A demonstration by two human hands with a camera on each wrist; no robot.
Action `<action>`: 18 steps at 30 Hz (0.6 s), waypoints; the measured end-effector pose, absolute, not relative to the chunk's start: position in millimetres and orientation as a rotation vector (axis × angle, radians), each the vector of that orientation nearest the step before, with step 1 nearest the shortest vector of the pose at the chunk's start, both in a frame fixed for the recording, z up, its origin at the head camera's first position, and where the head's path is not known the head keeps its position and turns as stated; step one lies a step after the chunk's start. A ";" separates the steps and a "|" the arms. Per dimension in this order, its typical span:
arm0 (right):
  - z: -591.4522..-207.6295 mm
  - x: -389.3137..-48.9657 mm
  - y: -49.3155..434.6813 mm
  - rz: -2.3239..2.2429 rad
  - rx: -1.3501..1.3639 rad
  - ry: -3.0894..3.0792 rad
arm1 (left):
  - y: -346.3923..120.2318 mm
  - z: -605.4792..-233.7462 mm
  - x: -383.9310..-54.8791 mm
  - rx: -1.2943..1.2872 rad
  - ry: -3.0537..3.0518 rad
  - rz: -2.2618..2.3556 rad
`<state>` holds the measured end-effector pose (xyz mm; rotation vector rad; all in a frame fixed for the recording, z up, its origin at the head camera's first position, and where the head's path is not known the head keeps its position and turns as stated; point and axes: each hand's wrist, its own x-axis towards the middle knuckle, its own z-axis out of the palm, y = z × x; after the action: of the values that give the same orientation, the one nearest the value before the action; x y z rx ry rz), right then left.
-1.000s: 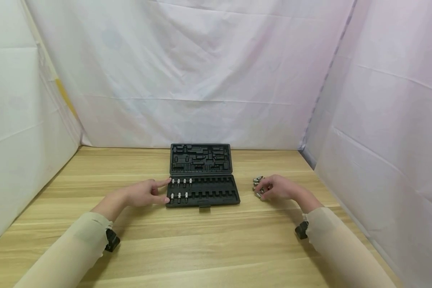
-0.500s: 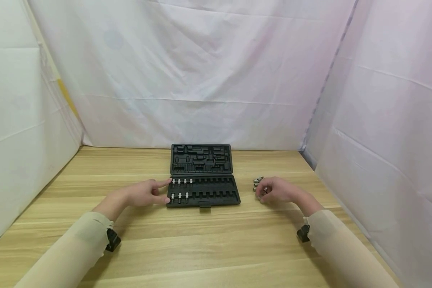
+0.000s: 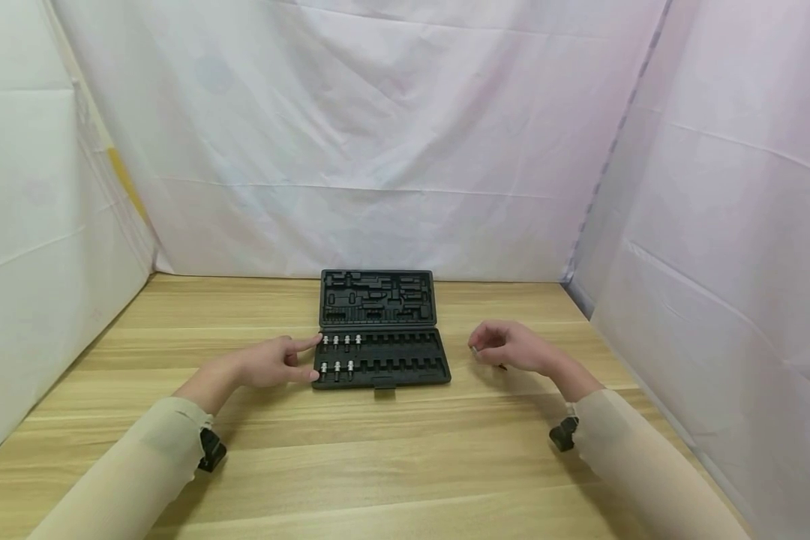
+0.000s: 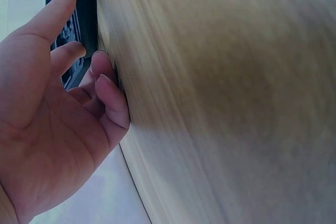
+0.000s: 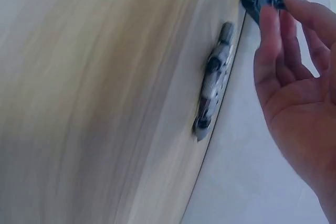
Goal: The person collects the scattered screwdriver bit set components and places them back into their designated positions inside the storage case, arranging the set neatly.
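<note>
White sheeting [image 3: 358, 135] stands around the wood-grain surface [image 3: 378, 465]. A black moulded socket case [image 3: 405, 350] lies open at the far middle, lid on the far side; its tray carries silver-topped bit sockets [image 3: 337, 367] at the left end, four in the far row, three in the near. The left hand [image 3: 270, 364] has a wide grip, thumb and forefinger spread against the case's left edge; the left wrist view adds other fingers curled. The right hand [image 3: 513, 346], right of the case, has a narrow grip, pinching a small metal piece [image 3: 474, 349]. The right wrist view reveals a blurred heap of loose metal pieces [image 5: 210, 82], mostly hidden from the head view.
</note>
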<state>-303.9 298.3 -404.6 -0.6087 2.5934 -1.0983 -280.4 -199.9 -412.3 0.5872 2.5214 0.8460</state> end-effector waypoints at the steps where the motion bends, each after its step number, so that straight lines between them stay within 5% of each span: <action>1: -403.3 -303.8 295.9 -1.131 -0.598 2.581 | -199.6 -412.3 -280.3 0.585 2.525 0.847; 18: -399.5 -307.9 245.6 -1.324 -0.581 2.427 | -200.3 -412.9 -278.6 0.574 2.528 0.840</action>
<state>-307.9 245.6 -399.5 -0.5811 2.4268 -1.3242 -278.6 -200.3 -412.9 0.5742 2.5282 0.8403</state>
